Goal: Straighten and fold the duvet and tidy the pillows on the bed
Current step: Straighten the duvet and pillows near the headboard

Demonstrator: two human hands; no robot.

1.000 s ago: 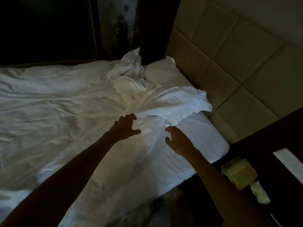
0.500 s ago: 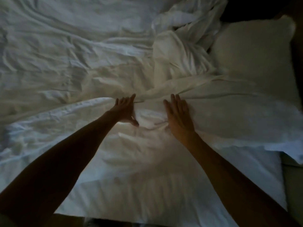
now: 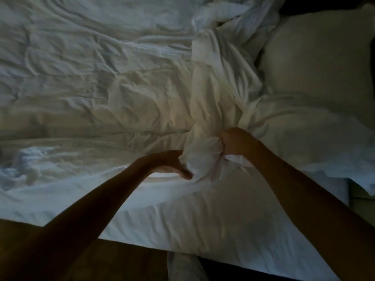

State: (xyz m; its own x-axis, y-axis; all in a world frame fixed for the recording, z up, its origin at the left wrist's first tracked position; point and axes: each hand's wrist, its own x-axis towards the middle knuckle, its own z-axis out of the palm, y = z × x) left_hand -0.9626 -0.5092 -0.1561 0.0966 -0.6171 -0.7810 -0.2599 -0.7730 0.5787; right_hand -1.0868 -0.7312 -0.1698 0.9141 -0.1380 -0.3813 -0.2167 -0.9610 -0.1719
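Head view: the fingers of the left hand point(image 3: 170, 165) and of the right hand point(image 3: 235, 141) are curled tight into one gathered bunch of the white, crumpled fabric duvet point(image 3: 203, 110). The hands sit just beside each other with the bunch between them.

The grip point lies near the near edge of the white-sheeted bed point(image 3: 203, 224), toward its head end. From there a twisted ridge of duvet runs toward the far edge, and the remainder lies spread and creased over the left part of the bed.

A cream rectangular pillow point(image 3: 316, 53) rests at the far right corner. A second soft white shape point(image 3: 304, 136), probably a pillow, lies nearer and touches the ridge.

Handling, as judged:
- The duvet is soft, limp and bulky, with no stiffness.
- A mid-panel bunch will likely lift only a local fold.
- For straightening, take hold of the hem or corners with the hands well apart.
- Use full-fist grips, since smooth cotton may slide.
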